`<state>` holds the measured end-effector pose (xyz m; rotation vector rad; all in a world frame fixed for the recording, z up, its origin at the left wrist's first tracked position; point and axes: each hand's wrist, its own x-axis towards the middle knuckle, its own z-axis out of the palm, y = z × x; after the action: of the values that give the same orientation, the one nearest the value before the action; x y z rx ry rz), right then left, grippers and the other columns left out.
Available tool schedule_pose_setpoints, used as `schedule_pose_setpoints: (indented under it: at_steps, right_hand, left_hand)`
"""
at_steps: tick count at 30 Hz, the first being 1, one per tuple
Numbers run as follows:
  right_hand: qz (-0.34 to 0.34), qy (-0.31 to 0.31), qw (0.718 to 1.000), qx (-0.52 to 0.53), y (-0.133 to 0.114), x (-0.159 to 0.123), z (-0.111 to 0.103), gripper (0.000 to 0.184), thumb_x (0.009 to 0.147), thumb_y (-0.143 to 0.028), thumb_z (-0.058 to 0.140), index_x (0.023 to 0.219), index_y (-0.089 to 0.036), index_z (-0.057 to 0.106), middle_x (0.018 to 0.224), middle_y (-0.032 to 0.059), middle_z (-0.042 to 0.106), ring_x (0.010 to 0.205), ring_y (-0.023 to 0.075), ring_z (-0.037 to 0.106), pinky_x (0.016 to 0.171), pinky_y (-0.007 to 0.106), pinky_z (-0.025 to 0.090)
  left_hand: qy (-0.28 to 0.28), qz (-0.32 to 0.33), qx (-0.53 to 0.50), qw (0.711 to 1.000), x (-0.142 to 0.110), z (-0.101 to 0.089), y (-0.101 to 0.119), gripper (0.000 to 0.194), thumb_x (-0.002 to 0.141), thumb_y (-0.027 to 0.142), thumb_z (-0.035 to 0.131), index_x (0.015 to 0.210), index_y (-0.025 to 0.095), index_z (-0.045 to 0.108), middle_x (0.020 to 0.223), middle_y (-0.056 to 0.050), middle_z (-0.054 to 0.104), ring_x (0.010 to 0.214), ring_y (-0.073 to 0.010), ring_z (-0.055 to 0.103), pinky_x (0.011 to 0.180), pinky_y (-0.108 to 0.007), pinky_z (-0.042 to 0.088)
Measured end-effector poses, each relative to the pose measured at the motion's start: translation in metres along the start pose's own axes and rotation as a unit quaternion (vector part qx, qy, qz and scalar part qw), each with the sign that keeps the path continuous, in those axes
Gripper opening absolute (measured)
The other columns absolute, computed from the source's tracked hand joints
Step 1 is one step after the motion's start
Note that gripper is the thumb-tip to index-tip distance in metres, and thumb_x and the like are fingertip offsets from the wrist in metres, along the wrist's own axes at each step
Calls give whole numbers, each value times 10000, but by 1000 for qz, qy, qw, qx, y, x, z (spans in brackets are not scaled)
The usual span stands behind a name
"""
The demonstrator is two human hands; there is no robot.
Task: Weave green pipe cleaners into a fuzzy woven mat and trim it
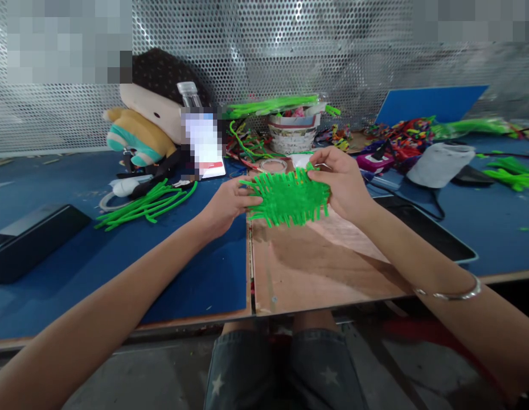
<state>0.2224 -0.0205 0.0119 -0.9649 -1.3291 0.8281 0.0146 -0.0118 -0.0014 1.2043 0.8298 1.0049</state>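
Note:
A bright green woven mat of fuzzy pipe cleaners (292, 197), with loose ends sticking out around its edges, is held up above the wooden board. My left hand (230, 206) pinches its left edge between thumb and fingers. At the opposite side, my right hand (343, 182) grips the right edge, its fingers curled near the upper corner. A bundle of loose green pipe cleaners (140, 208) lies on the blue table to the left of my left hand.
Beyond my hands stand a phone (206, 145) against a bottle (189, 94), a plush doll (157, 94) and a white basket (292, 134). A black speaker-like box (37, 239) sits left. A black tray (430, 230) and grey cloth (441, 162) lie right. The table edge (324, 307) is near my knees.

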Motion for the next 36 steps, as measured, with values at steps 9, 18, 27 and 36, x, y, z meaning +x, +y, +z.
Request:
schedule_pose_setpoints:
  at_steps: [9, 18, 27, 36]
  right_hand:
    - [117, -55, 991, 28, -7, -1, -1, 367, 525, -112, 632, 841, -240, 496, 780, -36, 541, 644, 118, 525, 538, 257, 405]
    - [133, -65, 989, -25, -2, 1, -3, 369, 488, -121, 657, 820, -227, 536, 702, -33, 546, 613, 143, 527, 526, 281, 420]
    - [92, -31, 994, -53, -2, 0, -3, 352, 488, -120, 648, 811, -214, 542, 651, -46, 537, 550, 127, 506, 486, 274, 387]
    - [52, -76, 994, -51, 0, -1, -1, 353, 487, -129, 671, 797, -233, 538, 665, -50, 553, 596, 142, 508, 523, 280, 378]
  left_hand:
    - [33, 72, 18, 997, 5, -4, -6, 360, 527, 64, 715, 857, 145, 597, 638, 39, 617, 567, -79, 565, 512, -193, 424]
    - [25, 88, 9, 996, 4, -3, -6, 406, 540, -8, 661, 903, 152, 574, 706, 34, 582, 644, -85, 564, 546, -190, 431]
    - [48, 37, 120, 991, 2, 1, -1, 182, 789, 202, 564, 619, 156, 517, 601, 28, 450, 564, -74, 452, 542, -213, 380]
    - [69, 80, 134, 985, 5, 0, -5, 169, 698, 161, 572, 541, 173, 512, 583, 32, 443, 545, -85, 401, 533, -240, 312]
